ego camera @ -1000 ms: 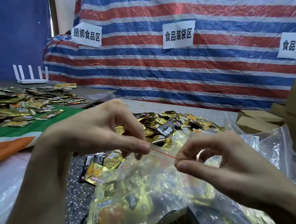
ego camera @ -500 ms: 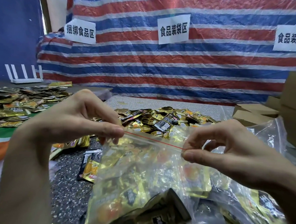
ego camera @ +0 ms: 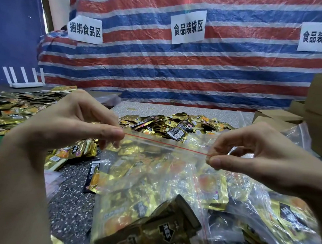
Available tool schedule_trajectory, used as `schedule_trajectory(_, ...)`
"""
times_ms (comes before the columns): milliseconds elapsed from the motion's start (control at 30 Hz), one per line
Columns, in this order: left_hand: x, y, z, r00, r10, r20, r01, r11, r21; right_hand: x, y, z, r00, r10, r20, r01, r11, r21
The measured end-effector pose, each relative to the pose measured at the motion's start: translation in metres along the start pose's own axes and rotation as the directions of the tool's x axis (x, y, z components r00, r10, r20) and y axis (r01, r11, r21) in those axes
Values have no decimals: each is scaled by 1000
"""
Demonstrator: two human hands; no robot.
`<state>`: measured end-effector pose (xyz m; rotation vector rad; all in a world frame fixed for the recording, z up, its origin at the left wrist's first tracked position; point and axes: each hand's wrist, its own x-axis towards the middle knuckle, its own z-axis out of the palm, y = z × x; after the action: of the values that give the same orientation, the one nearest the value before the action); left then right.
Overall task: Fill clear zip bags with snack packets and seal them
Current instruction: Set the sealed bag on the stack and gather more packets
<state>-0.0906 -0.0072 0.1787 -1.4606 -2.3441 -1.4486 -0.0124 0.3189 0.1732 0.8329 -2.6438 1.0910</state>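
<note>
A clear zip bag (ego camera: 153, 179) full of gold snack packets hangs in front of me over the speckled table. Its red zip strip (ego camera: 166, 144) runs taut between my hands. My left hand (ego camera: 72, 124) pinches the strip's left end between thumb and forefinger. At the strip's right end, my right hand (ego camera: 251, 154) pinches it the same way. A heap of loose gold and black snack packets (ego camera: 175, 124) lies on the table just behind the bag.
More filled clear bags (ego camera: 282, 217) lie at the lower right. Another spread of packets (ego camera: 13, 108) covers the table at the left, with a white router (ego camera: 24, 77) behind. Cardboard boxes (ego camera: 317, 115) stack at the right. A striped tarp with paper signs hangs behind.
My hands have slid apart along the zip strip, left hand leftward and right hand rightward. The stretch of strip between them has grown much longer.
</note>
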Motion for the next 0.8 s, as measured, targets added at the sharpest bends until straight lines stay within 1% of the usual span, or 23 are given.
schedule_trajectory(133,-1,-2,-3,1000,7,2,-7,1000,13,-1,0,-2,1000,18,-6,-18,1000,8)
schedule_trajectory(333,-2,-5,-4,999,-4,-46,6,999,46,-2,0,-4,996,71,-60,-75,994,-80)
schedule_trajectory(467,1,-6,-6,992,9,-123,3,995,96,-2,2,-4,984,76,-160,-93,990,-103)
schedule_trajectory(533,6,-5,-2,978,36,-206,-20,996,82,0,2,-1,965,41,-258,-72,991,-115)
schedule_trajectory(567,10,-2,1,957,47,-286,-23,996,88,0,3,-1,947,22,-320,-62,991,-115)
schedule_trajectory(600,14,-1,2,914,58,-401,-17,995,103,1,3,-1,929,13,-369,-59,992,-115)
schedule_trajectory(633,20,-3,-2,847,60,-529,7,992,124,0,4,-2,916,17,-400,-66,992,-109)
schedule_trajectory(667,24,-7,-8,764,55,-643,56,987,150,1,5,-2,910,31,-414,-80,992,-101)
schedule_trajectory(700,29,-11,-13,690,41,-722,136,973,185,0,6,-3,909,53,-414,-100,991,-91)
schedule_trajectory(733,35,-14,-15,641,24,-768,235,945,226,0,7,-4,910,75,-409,-120,989,-86)
schedule_trajectory(767,42,-17,-10,605,26,-796,299,919,257,0,7,-4,911,93,-403,-139,987,-86)
schedule_trajectory(800,51,-17,3,587,59,-807,307,906,290,-1,6,-4,909,106,-402,-154,984,-88)
